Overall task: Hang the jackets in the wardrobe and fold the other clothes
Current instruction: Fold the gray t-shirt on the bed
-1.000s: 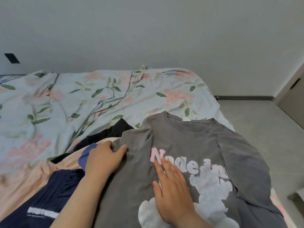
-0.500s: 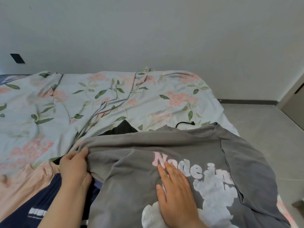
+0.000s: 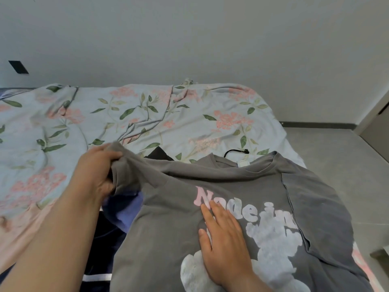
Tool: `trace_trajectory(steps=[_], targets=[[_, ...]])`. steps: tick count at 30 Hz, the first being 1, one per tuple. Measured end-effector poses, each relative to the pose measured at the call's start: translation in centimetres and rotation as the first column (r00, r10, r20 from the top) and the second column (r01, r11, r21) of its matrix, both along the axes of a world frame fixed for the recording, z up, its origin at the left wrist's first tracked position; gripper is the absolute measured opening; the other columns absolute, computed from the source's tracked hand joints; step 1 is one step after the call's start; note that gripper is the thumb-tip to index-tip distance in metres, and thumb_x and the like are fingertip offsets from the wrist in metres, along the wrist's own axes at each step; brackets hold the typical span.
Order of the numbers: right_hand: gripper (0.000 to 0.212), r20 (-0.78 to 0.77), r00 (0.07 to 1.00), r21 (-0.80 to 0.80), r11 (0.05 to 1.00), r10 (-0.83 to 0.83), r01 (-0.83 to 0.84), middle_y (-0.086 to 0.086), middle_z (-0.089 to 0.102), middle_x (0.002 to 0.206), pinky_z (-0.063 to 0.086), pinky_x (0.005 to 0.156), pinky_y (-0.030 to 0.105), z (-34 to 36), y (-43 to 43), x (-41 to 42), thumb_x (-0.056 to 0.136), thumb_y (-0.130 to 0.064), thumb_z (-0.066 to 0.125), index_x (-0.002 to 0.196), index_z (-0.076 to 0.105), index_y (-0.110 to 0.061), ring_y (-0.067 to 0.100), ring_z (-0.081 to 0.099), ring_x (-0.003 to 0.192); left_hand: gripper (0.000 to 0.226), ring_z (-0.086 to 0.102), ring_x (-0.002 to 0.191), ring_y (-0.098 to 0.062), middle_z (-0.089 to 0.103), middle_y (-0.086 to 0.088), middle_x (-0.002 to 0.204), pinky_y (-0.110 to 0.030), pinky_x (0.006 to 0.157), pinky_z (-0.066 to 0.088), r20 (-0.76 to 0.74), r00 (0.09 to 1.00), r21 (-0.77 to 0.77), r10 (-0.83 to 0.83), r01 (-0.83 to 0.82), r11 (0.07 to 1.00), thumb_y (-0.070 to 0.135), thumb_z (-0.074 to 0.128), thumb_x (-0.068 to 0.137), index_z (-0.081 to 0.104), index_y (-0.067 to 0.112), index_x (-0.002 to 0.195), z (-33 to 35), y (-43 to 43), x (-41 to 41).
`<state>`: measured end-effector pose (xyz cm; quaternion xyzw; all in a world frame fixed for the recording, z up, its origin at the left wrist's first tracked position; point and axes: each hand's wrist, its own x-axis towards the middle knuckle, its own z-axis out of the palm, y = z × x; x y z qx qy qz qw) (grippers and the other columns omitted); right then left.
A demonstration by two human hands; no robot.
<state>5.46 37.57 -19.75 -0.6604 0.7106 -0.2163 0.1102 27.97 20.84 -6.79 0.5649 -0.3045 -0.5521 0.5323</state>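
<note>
The grey cotton T-shirt with pink and white print is laid front-up on the floral light-blue bedsheet, collar far, long axis near-to-far. Its 1 loose sleeve is gripped in the curled fingers of the left hand, left of the body panel, while the right hand is pressed flat, fingers straight, on the print; the fold is judged to run rightward toward it. No wardrobe or container is seen; the black item beyond the collar is possibly another garment.

On the bed: one grey T-shirt, one navy garment, one black garment, one black cord, and two hands, left hand and right hand.
</note>
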Motion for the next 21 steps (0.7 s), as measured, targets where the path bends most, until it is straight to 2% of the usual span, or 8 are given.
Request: trace_trajectory(steps=[3, 6, 8, 11, 14, 17, 19, 21], targets=[[0.067, 0.056, 0.998, -0.01, 1.0, 0.016, -0.016, -0.022, 0.003, 0.159, -0.015, 0.116, 0.017, 0.1, 0.1, 0.0, 0.088, -0.053, 0.019, 0.154, 0.019, -0.041, -0.009, -0.012, 0.142, 0.074, 0.065, 0.065, -0.025, 0.057, -0.012, 0.116, -0.03, 0.047, 0.053, 0.254, 0.929, -0.04, -0.268, 0.287, 0.957, -0.003, 0.066, 0.085, 0.043, 0.036, 0.143, 1.6, 2.3, -3.7], [0.063, 0.022, 1.0, -0.002, 1.0, 0.011, -0.011, -0.011, 0.027, 0.16, 0.003, 0.121, 0.023, 0.8, 0.0, 0.2, 0.089, -0.047, 0.032, 0.151, 0.035, -0.035, 0.003, 0.016, 0.148, 0.082, 0.071, 0.072, -0.028, 0.06, -0.003, 0.11, -0.034, 0.051, 0.056, 0.146, 0.802, 0.092, -0.579, 0.572, 0.815, 0.009, 0.066, 0.091, 0.022, 0.041, 0.152, 0.0, 5.4, -8.0], [0.054, 0.015, 1.0, -0.042, 0.999, -0.008, 0.009, -0.003, 0.052, 0.146, 0.026, 0.115, 0.027, 1.1, 0.0, 0.5, 0.082, -0.04, 0.053, 0.134, 0.059, -0.026, 0.013, 0.047, 0.136, 0.071, 0.073, 0.083, -0.028, 0.06, 0.0, 0.112, -0.034, 0.054, 0.058, 0.186, 0.821, 0.121, -0.54, 0.526, 0.842, 0.012, 0.063, 0.094, 0.027, 0.031, 0.152, -0.5, 5.5, -8.8], [0.05, -0.038, 0.999, -0.101, 0.995, -0.013, 0.009, -0.004, 0.061, 0.136, 0.044, 0.107, 0.03, 0.7, 0.1, 0.3, 0.076, -0.037, 0.062, 0.124, 0.068, -0.024, 0.013, 0.057, 0.126, 0.036, 0.072, 0.068, -0.019, 0.072, -0.002, 0.09, -0.027, 0.049, 0.054, 0.369, 0.87, -0.067, -0.327, 0.376, 0.924, 0.011, 0.062, 0.093, 0.058, 0.019, 0.128, -0.8, 2.8, -9.3], [0.049, -0.021, 1.0, -0.135, 0.991, -0.01, 0.007, -0.008, 0.065, 0.129, 0.053, 0.094, 0.036, 1.0, 0.2, -0.1, 0.069, -0.035, 0.067, 0.117, 0.072, -0.025, 0.009, 0.061, 0.12, 0.034, 0.067, 0.081, -0.009, 0.071, 0.01, 0.1, -0.022, 0.068, 0.051, 0.816, 0.571, -0.19, -0.091, 0.413, 0.891, 0.021, 0.059, 0.092, 0.059, 0.024, 0.125, -1.5, -0.7, -10.9], [0.051, 0.046, 0.998, -0.18, 0.983, 0.045, -0.036, -0.006, 0.069, 0.121, 0.057, 0.087, 0.033, 1.0, 0.3, -0.7, 0.057, -0.033, 0.07, 0.107, 0.076, -0.023, 0.008, 0.066, 0.111, 0.052, 0.058, 0.115, -0.021, 0.058, -0.003, 0.134, -0.034, 0.097, 0.046, 0.921, 0.146, 0.22, -0.36, 0.567, 0.794, 0.038, 0.061, 0.09, 0.051, 0.019, 0.137, -3.9, -2.9, -12.9], [0.052, 0.051, 0.996, -0.195, 0.979, 0.078, -0.067, -0.005, 0.072, 0.115, 0.059, 0.082, 0.028, 1.0, 0.0, -1.1, 0.05, -0.037, 0.069, 0.099, 0.078, -0.023, 0.009, 0.069, 0.105, 0.039, 0.062, 0.098, -0.016, 0.067, 0.002, 0.112, -0.031, 0.084, 0.049, 0.842, -0.134, 0.489, -0.522, 0.599, 0.635, 0.051, 0.063, 0.084, 0.064, 0.023, 0.111, -5.6, -3.3, -14.1], [0.052, 0.059, 0.996, -0.208, 0.977, 0.066, -0.053, -0.006, 0.073, 0.11, 0.059, 0.077, 0.024, 1.1, -0.3, -1.3, 0.046, -0.042, 0.066, 0.093, 0.08, -0.024, 0.008, 0.07, 0.1, 0.033, 0.06, 0.075, -0.011, 0.066, 0.006, 0.081, -0.029, 0.064, 0.044, 0.848, -0.148, 0.481, -0.509, 0.618, 0.621, 0.057, 0.058, 0.083, 0.061, 0.024, 0.079, -6.7, -4.3, -15.2]])
